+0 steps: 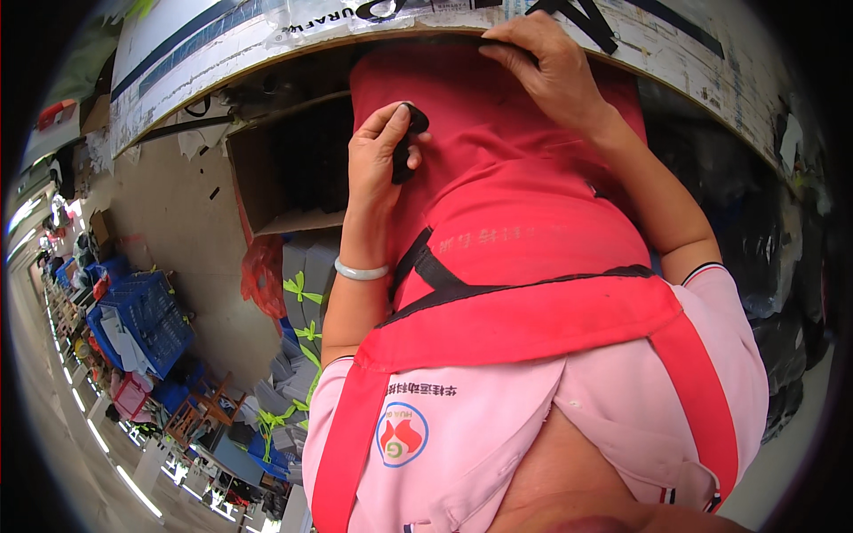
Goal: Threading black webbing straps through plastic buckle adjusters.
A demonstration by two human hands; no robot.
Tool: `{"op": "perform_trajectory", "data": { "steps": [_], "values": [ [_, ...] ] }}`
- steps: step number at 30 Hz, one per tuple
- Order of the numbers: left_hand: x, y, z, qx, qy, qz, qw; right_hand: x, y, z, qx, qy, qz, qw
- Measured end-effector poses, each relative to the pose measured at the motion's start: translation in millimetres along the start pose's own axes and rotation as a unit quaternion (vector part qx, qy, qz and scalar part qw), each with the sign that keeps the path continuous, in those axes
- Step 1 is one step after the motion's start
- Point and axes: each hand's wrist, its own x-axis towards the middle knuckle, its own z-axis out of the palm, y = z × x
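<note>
My left hand (378, 151) is closed around a small black piece (410, 142), soft-looking and curved, held in front of the red apron (498, 178). What exactly the black piece is, I cannot make out. A pale bangle circles that wrist. Over at the table's near edge, my right hand (555, 75) has its thumb and forefinger brought close together, pointing left. Something dark shows between those fingers, too small to name. Just beyond this hand, a black strap (582, 25) lies on the worktable (711, 84).
A clear printed plastic bag (400, 11) lies on the table. Below its left part stands an open cardboard box (267, 178) with dark contents. Grey bundles tied with green ribbon (306, 293), a red plastic bag (262, 275) and blue crates (147, 320) stand at left. Black bags (773, 355) are at right.
</note>
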Motion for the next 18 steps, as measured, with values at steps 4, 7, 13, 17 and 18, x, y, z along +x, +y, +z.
{"op": "perform_trajectory", "data": {
  "steps": [4, 7, 13, 17, 18],
  "values": [
    [0.8, -5.0, 10.8, 0.009, 0.019, -0.024, 0.999, -22.8, -31.4, 10.6, 0.297, -0.130, 0.187, 0.927],
    [-0.6, -5.7, 22.9, 0.019, 0.033, -0.028, 0.999, -30.3, -31.9, 8.2, 0.334, -0.218, 0.267, 0.877],
    [-3.1, -11.1, 33.5, 0.141, 0.068, 0.095, 0.983, -33.2, -42.0, 3.2, 0.389, -0.271, 0.379, 0.795],
    [-3.1, -13.8, 36.2, 0.193, 0.074, 0.137, 0.969, -38.8, -37.5, 5.4, 0.381, -0.268, 0.387, 0.796],
    [-3.2, -14.8, 35.7, 0.225, 0.070, 0.159, 0.959, -38.4, -38.3, 5.0, 0.377, -0.269, 0.398, 0.792]
  ]
}}
